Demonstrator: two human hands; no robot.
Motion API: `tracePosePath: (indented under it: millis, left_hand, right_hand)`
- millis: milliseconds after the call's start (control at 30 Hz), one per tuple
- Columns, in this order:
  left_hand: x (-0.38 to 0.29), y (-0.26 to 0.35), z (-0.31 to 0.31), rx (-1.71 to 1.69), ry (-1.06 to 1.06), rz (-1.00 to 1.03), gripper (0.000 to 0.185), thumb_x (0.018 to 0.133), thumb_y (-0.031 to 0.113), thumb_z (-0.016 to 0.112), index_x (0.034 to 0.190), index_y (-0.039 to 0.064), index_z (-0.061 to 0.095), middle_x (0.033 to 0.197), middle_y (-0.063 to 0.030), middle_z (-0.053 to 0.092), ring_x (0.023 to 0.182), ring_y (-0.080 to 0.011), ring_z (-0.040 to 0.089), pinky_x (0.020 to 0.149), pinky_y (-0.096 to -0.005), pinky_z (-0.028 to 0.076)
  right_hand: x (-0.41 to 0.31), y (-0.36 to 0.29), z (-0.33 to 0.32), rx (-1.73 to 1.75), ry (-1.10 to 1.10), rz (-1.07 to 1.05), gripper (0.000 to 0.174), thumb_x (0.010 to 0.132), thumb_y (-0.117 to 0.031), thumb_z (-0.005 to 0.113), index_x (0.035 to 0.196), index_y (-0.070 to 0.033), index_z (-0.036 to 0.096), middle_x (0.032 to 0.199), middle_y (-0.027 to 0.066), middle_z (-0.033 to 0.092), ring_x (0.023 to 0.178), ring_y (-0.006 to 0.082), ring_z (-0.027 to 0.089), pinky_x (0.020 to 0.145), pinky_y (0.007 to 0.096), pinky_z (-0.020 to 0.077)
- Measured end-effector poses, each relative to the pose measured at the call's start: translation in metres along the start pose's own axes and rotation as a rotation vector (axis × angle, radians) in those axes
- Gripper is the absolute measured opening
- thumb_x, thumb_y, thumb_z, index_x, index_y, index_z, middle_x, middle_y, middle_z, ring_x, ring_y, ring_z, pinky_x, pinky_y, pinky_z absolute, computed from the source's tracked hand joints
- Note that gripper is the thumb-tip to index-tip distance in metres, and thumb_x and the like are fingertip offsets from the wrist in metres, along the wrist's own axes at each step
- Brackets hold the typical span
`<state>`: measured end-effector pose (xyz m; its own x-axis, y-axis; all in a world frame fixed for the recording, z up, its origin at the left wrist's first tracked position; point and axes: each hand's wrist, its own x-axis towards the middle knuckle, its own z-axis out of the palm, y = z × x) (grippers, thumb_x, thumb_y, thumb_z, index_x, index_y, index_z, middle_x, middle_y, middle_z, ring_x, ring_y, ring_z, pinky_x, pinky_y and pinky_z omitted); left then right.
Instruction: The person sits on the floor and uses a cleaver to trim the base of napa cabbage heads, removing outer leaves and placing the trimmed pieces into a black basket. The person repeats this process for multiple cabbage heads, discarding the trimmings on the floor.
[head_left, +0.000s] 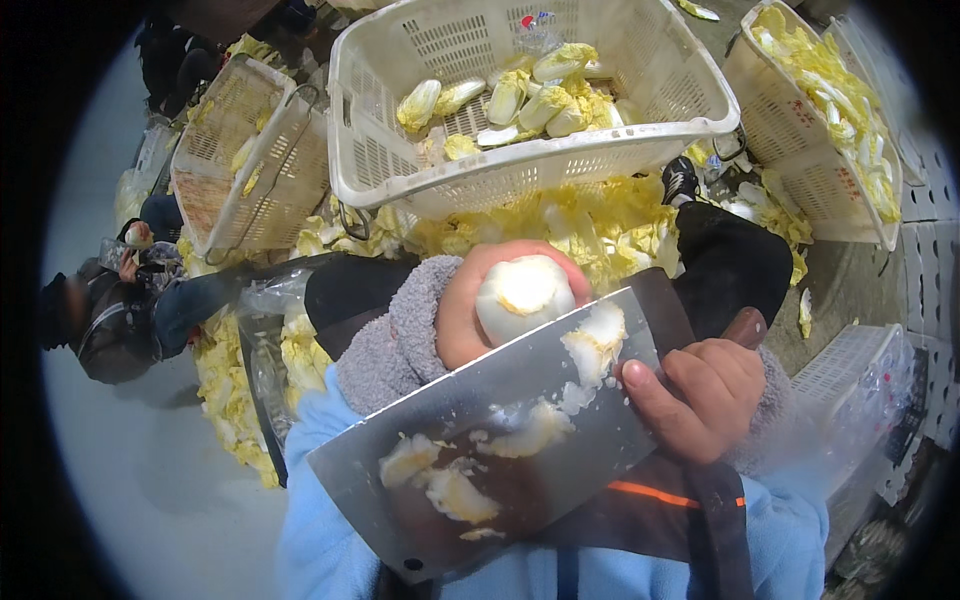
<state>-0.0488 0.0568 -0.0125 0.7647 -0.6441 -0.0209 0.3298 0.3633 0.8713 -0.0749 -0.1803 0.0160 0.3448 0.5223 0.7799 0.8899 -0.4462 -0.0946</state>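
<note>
My left hand is wrapped around a napa cabbage, its pale cut base facing up towards me. In my right hand is the handle of a wide cleaver, whose blade lies flat in front of my chest. Its upper edge passes close beside the cabbage; whether they touch I cannot tell. Thin white and yellowish cabbage shavings stick to the blade. Beyond my hands, a large white plastic crate holds several trimmed napa cabbages.
Loose yellow leaves cover the floor between my legs. A leaf-filled crate stands at right, another crate at left. A seated person at far left holds a cabbage. A low white crate with clear plastic is at lower right.
</note>
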Motion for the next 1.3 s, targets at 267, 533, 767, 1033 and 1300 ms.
tracePosePath:
  millis: [267,533,767,1033,1300]
  left_hand:
    - [-0.008,0.015,0.024,0.228,0.324,-0.138,0.04,0.064,0.017,0.078,0.097,0.001,0.059,0.089,-0.0063,0.064,0.082,-0.0107,0.06,0.074,-0.0263,0.048]
    - [-0.017,0.024,0.038,0.715,0.185,-0.147,0.055,0.06,0.023,0.079,0.106,0.002,0.057,0.091,-0.0111,0.063,0.089,-0.0189,0.062,0.079,-0.0317,0.048]
    - [-0.008,0.004,0.027,0.48,0.606,-0.268,0.053,0.063,0.022,0.08,0.108,0.003,0.058,0.092,-0.0081,0.066,0.083,-0.015,0.063,0.078,-0.0273,0.049]
    - [-0.006,0.004,0.037,0.4,0.456,-0.056,0.034,0.075,0.012,0.069,0.103,0.0,0.055,0.091,-0.013,0.064,0.081,-0.0194,0.063,0.074,-0.0308,0.052]
    - [-0.029,0.011,0.018,0.264,0.536,-0.011,0.047,0.066,0.011,0.076,0.106,0.003,0.052,0.099,-0.0099,0.061,0.093,-0.021,0.059,0.084,-0.037,0.048]
  right_hand:
    - [-0.005,0.002,-0.007,0.001,-0.087,0.02,0.043,0.057,-0.007,0.064,0.101,-0.009,0.067,0.059,0.0005,0.043,0.044,0.0106,0.039,0.038,0.0225,0.0279]
    - [0.009,0.042,0.001,-0.231,-0.309,0.316,0.048,0.062,-0.001,0.059,0.11,-0.001,0.061,0.055,0.0043,0.046,0.045,0.0187,0.046,0.039,0.0307,0.0353]
    - [-0.007,0.005,-0.018,0.006,-0.219,0.102,0.047,0.057,-0.006,0.064,0.104,-0.004,0.066,0.058,0.0008,0.044,0.042,0.0119,0.04,0.038,0.0258,0.0318]
    - [0.003,0.003,-0.01,-0.033,-0.09,0.021,0.045,0.057,-0.007,0.064,0.101,-0.002,0.067,0.056,-0.0007,0.039,0.042,0.0097,0.038,0.035,0.0237,0.0274]
    - [-0.06,0.062,0.004,-0.064,-0.157,0.721,0.019,0.082,-0.008,0.057,0.095,0.002,0.065,0.074,0.0129,0.061,0.063,0.019,0.058,0.055,0.0298,0.0451]
